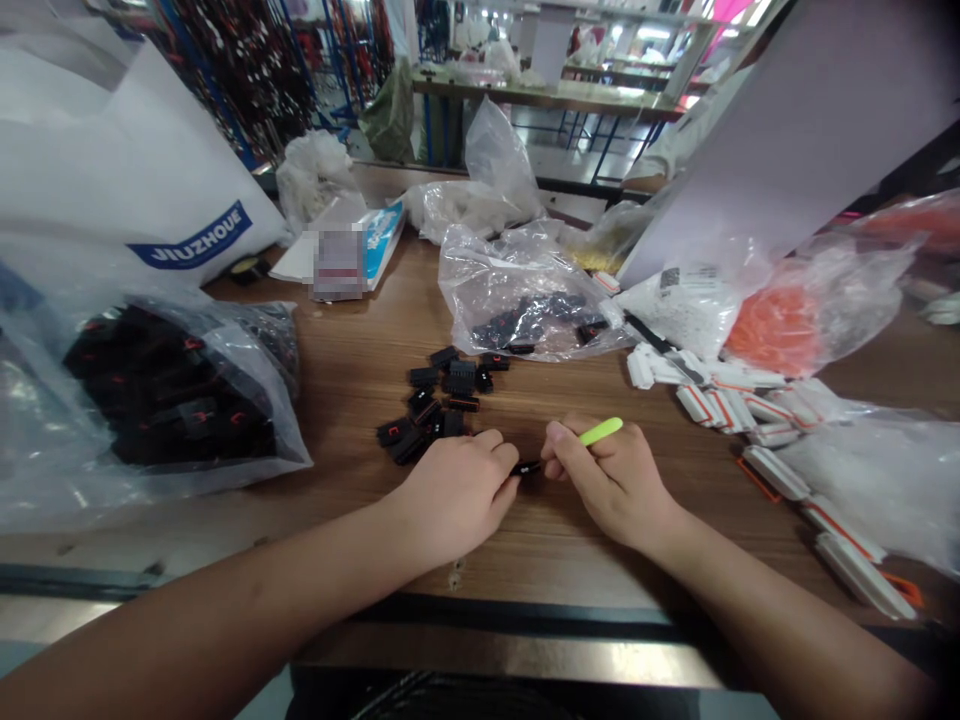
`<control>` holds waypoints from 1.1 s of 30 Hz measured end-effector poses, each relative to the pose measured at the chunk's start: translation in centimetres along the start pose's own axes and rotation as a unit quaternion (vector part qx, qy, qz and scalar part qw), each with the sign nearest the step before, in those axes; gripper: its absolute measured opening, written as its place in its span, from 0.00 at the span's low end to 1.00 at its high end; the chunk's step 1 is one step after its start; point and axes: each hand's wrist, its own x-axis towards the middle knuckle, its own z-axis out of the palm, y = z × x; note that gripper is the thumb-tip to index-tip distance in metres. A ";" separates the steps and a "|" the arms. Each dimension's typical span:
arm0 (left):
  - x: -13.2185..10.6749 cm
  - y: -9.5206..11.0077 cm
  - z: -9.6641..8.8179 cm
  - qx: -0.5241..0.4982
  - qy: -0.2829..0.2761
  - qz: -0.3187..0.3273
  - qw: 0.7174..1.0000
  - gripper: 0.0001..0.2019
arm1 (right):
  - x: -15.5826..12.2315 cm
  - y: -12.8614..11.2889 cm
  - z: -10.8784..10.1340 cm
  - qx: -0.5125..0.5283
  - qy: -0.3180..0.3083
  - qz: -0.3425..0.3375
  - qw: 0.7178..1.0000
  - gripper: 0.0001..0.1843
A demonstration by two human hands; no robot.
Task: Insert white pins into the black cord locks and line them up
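Observation:
My left hand point(465, 490) is closed, pinching a small black plastic connector point(527, 468) just above the table. Its near end is hidden by my fingers. In my right hand point(611, 480) is a slim tool with a bright yellow-green handle point(601, 432). The tool's working end is hidden by the fingers, which lie close to the connector's right end. A loose pile of black connectors point(427, 405), some with orange or red marks, lies just beyond my left hand.
A clear bag of black parts point(180, 400) stands at left, another clear bag point(525, 290) behind the pile. White pieces with orange strips point(720, 405) line the right side near bags of white and orange parts point(780, 320). A booklet point(382, 240) lies at the back.

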 end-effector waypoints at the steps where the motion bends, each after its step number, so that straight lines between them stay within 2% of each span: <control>1: 0.0 0.0 0.0 0.001 0.000 0.000 1.000 0.07 | 0.0 0.0 0.0 0.000 0.001 -0.001 1.000 0.20; 8: 0.0 -0.1 0.1 0.001 0.004 -0.001 1.000 0.07 | 0.0 0.1 0.0 0.006 0.011 0.004 1.000 0.21; 15: 0.0 -0.2 0.2 -0.016 0.002 -0.002 1.000 0.08 | -0.3 -0.3 -0.1 -0.027 -0.022 -0.012 0.999 0.20; 22: 0.0 -0.2 0.1 -0.008 0.005 -0.004 1.000 0.07 | -0.6 0.1 0.2 -0.007 0.020 -0.015 1.000 0.18; 33: 0.0 -0.3 0.2 -0.016 0.007 -0.004 1.000 0.07 | 0.2 -0.2 0.2 -0.032 -0.042 -0.011 0.999 0.21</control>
